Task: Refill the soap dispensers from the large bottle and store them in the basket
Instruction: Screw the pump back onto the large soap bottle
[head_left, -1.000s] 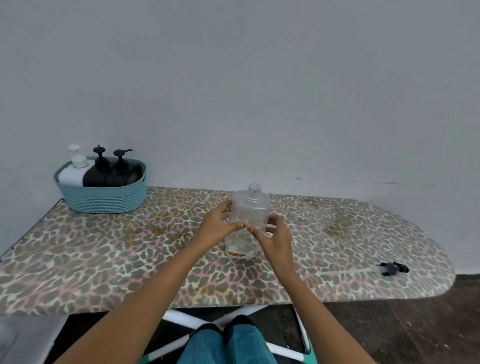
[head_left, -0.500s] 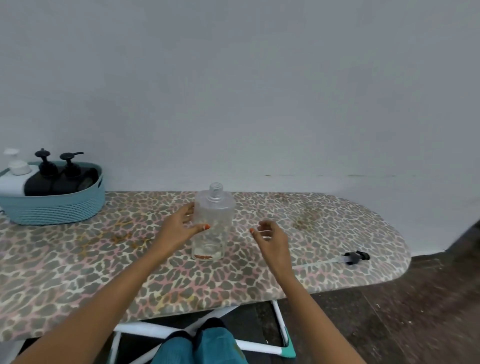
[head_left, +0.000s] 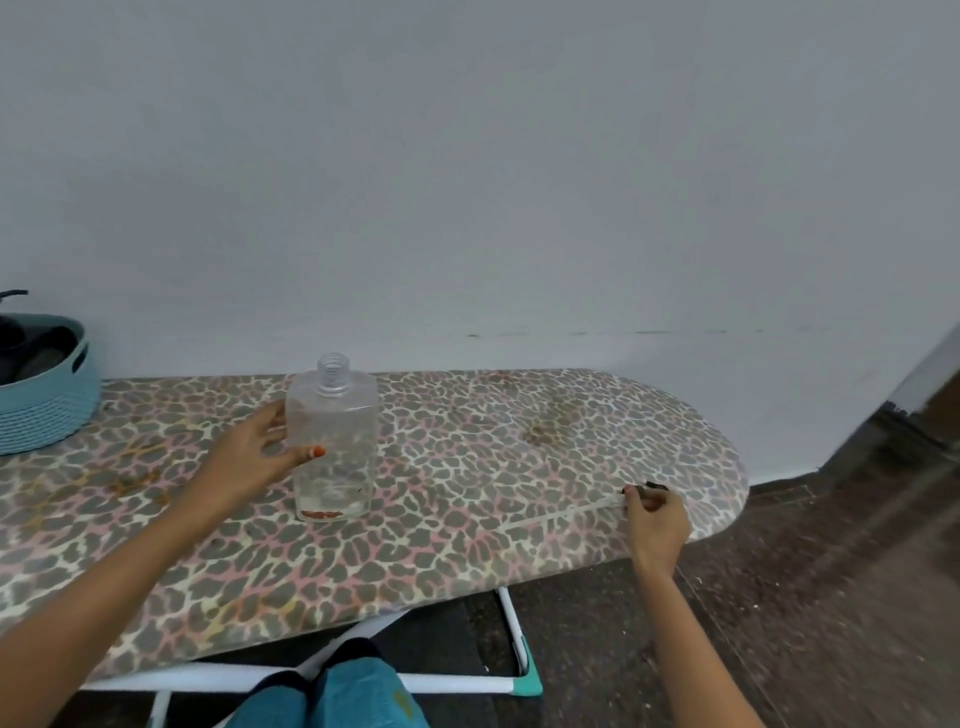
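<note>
A clear, nearly empty dispenser bottle (head_left: 333, 441) stands upright and uncapped on the leopard-print ironing board (head_left: 467, 519). My left hand (head_left: 254, 457) grips its left side, thumb across the front. My right hand (head_left: 655, 525) is at the board's right end, fingers closed on the black pump head (head_left: 652, 487), whose clear tube (head_left: 566, 514) lies on the board. The teal basket (head_left: 47, 415) sits at the far left, cut off by the frame edge, with dark dispensers (head_left: 31, 353) inside.
A pale wall runs right behind the board. The board's white and teal legs (head_left: 514, 670) and dark floor (head_left: 805, 597) show below. My knees in teal fabric (head_left: 332, 696) are at the bottom edge.
My right hand let go of the bottle and reached right to the pump head, closing on it. The view swung right, pushing the basket to the left edge. My left hand stayed on the bottle.
</note>
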